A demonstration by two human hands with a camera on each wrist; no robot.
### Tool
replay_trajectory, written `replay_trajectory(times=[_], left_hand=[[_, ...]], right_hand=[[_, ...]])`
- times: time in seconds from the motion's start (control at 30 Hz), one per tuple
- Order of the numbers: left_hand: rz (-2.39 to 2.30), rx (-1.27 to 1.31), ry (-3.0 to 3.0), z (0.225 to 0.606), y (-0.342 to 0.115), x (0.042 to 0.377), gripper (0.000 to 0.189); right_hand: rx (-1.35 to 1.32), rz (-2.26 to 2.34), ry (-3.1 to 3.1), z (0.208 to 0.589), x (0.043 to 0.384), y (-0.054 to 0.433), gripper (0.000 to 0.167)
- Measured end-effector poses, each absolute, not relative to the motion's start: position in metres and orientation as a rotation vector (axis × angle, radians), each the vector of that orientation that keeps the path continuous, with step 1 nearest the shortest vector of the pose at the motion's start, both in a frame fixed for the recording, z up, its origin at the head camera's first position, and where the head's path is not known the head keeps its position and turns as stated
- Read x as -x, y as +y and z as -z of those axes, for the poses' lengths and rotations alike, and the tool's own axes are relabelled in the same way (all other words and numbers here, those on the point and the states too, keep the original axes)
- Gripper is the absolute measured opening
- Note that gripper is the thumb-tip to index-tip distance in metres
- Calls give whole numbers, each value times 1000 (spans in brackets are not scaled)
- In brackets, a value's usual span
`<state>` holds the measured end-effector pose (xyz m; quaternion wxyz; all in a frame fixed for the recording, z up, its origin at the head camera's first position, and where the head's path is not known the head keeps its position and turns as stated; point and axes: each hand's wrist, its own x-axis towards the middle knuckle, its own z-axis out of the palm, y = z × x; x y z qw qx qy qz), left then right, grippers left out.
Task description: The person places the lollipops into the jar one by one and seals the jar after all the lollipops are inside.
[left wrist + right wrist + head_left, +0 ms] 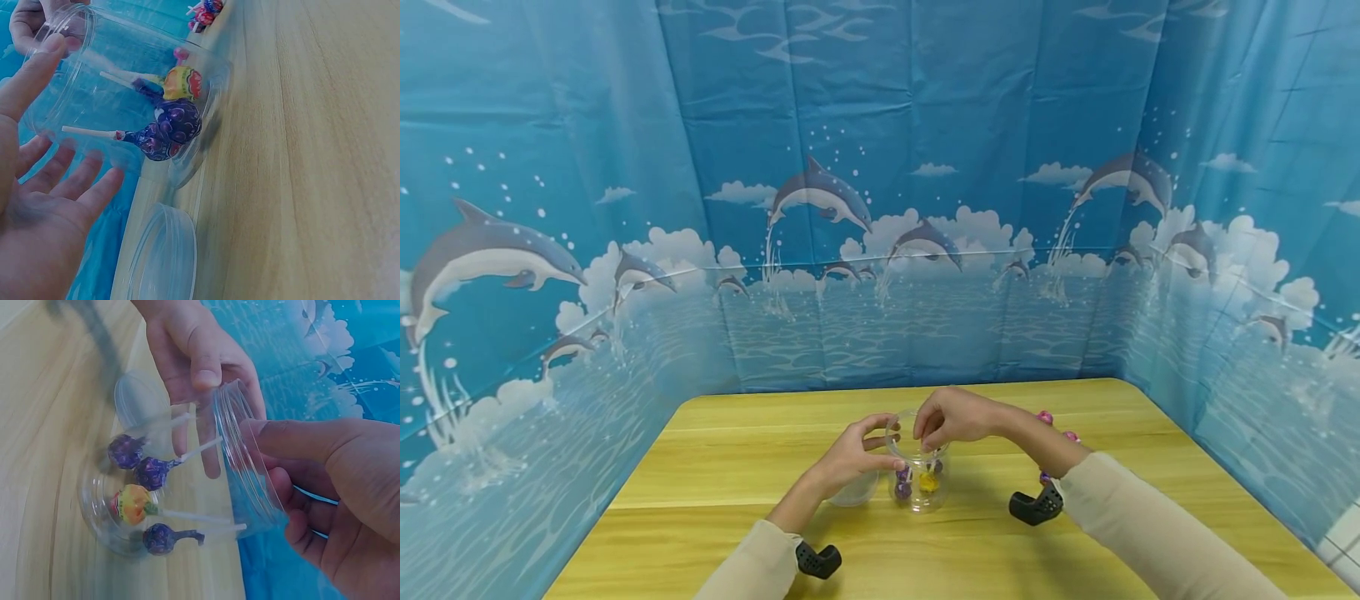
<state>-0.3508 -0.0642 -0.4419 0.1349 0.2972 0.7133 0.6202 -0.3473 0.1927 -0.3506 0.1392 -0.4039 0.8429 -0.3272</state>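
A clear round jar [914,462] stands upright on a yellow wooden table [722,475], around the middle from left to right, its mouth facing up and held between two bare hands. The left hand [848,452] comes in from the near left and curves round the jar, its thumb at the rim and its fingers spread along the far wall. The right hand [957,415] reaches in from the right and dips over the mouth, its fingers loosely bent, its thumb a little apart from them, seemingly grasping nothing. Inside the jar, four wrapped lollipops sit heads down with their white sticks slanting up: three purple lollipops [154,473] and one yellow lollipop [928,482]. Just left of the jar, a shallow, translucent round lid [165,256] lies on the table. Beyond the right forearm, on the right side of the table, lie pink lollipops [1070,436] and a purple one [1045,477], partly hidden by the arm. Both arms wear pale sleeves [1150,525] and black wrist devices [1036,505]. A blue curtain [880,325] printed with leaping dolphins, clouds and water hangs behind the table and along both sides.
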Motion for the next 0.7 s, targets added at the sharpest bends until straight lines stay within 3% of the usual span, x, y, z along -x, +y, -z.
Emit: replay_trajectory(times=[0.7], left_hand=[[-1807,-875,2053,446,-64,355,73]], right_hand=[[1181,1039,2557,335,340,235,14]])
